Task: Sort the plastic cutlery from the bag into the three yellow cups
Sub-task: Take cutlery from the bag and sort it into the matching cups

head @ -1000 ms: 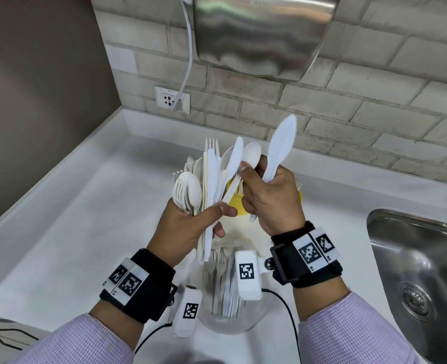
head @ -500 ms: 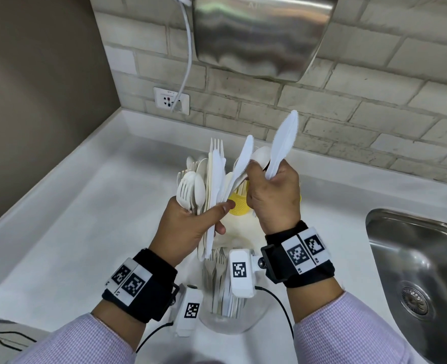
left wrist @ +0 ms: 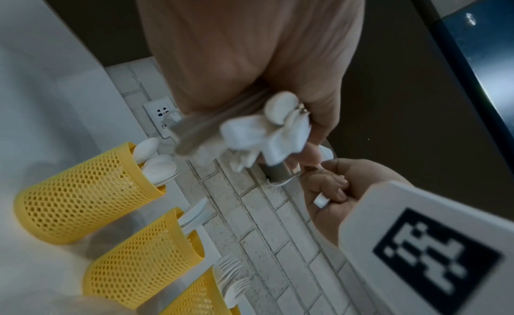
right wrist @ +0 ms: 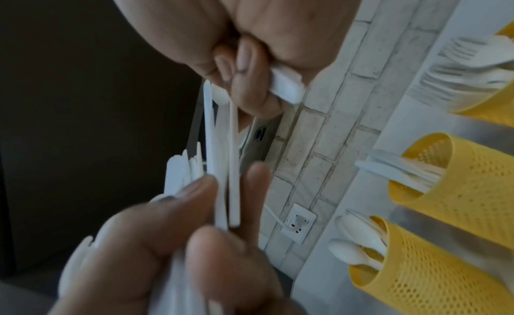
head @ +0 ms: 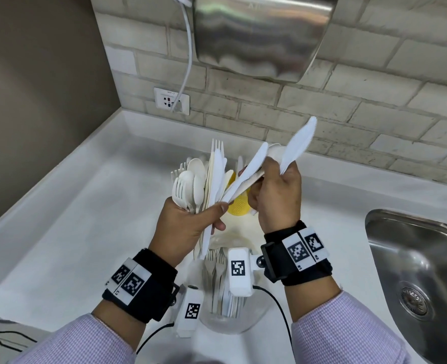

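His left hand grips a bundle of cutlery. His right hand clamps one knife and pinches another.

Cutlery bundle all white, a few pieces cream. Three cups yellow with fine honeycomb mesh. Bench white. Wall off-white brick pattern with grey joints, side wall taupe. Sink and dryer brushed steel. Wristbands black with black-and-white square markers. Sleeves lilac fine check.
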{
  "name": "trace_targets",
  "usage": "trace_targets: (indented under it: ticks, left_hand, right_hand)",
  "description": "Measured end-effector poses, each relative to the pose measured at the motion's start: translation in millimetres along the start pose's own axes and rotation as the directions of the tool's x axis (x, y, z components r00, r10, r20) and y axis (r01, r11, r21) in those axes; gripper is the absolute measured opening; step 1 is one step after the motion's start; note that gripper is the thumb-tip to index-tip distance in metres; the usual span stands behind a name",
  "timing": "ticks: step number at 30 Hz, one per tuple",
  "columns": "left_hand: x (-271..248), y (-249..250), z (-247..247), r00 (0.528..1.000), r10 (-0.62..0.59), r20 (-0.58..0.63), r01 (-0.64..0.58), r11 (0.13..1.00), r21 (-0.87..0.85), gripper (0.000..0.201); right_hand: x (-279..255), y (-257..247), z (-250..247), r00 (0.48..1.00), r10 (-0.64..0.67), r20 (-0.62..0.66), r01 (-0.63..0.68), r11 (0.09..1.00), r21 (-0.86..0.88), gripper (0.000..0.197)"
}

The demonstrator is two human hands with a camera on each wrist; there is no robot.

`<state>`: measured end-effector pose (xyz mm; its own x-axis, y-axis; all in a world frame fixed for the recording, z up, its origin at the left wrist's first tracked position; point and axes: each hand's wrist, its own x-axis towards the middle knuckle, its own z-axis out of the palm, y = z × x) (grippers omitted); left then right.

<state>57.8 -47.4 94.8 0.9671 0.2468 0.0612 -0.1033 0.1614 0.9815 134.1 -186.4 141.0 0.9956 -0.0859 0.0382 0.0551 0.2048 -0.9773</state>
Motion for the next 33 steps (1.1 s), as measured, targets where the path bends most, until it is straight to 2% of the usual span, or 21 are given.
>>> trace_targets:
  ticks: [5, 9, 11, 14, 17, 21, 24, 30, 33]
  left_hand:
    - [1, 3, 0, 0.999, -0.018, 0.028, 0.020, 0.998, -0.058, 0.010]
    - [1, 3, -2, 0.998, -0.024, 0.050, 0.027, 0.997, -0.071, 0.012]
    - [1, 3, -1, 0.997, -0.036, 0.061, 0.041, 0.995, -0.095, 0.012]
    - [1, 2, -1, 0.997, -0.054, 0.060, 0.061, 0.992, -0.110, 0.020]
    - [2, 1, -1, 0.996, -0.063, 0.068, 0.070, 0.993, -0.099, 0.007]
    - [2, 2, -1, 0.994, -0.054, 0.090, 0.057, 0.998, -0.035, 0.013]
    - [2, 4, 1, 0.994, -0.045, 0.102, 0.045, 0.999, 0.006, 0.014]
    - [3, 5, -1, 0.995, -0.050, 0.085, 0.054, 0.997, -0.047, 0.018]
    - [4, 5, -1, 0.997, -0.045, 0.063, 0.050, 0.996, -0.071, 0.017]
  right_hand:
    - [-6, 1, 0, 0.977, 0.100, 0.188, -0.135, 0.974, 0.181, 0.024]
    - [-5, 0, 0, 0.989, 0.095, 0.117, -0.116, 0.975, 0.188, 0.039]
    - [-1, -2, -3, 0.991, 0.114, 0.072, -0.129, 0.959, 0.252, 0.033]
    - [1, -4, -8, 0.988, 0.132, 0.080, -0.149, 0.945, 0.291, 0.023]
    - [0, -5, -10, 0.986, 0.113, 0.120, -0.141, 0.956, 0.259, 0.026]
    - [2, 2, -12, 0.980, 0.088, 0.179, -0.107, 0.989, 0.101, 0.032]
    - [-1, 8, -11, 0.968, 0.110, 0.226, -0.126, 0.990, 0.059, 0.033]
    - [0, 6, -11, 0.958, 0.156, 0.241, -0.200, 0.965, 0.171, 0.032]
    - [0, 4, -13, 0.951, 0.158, 0.267, -0.230, 0.937, 0.264, 0.015]
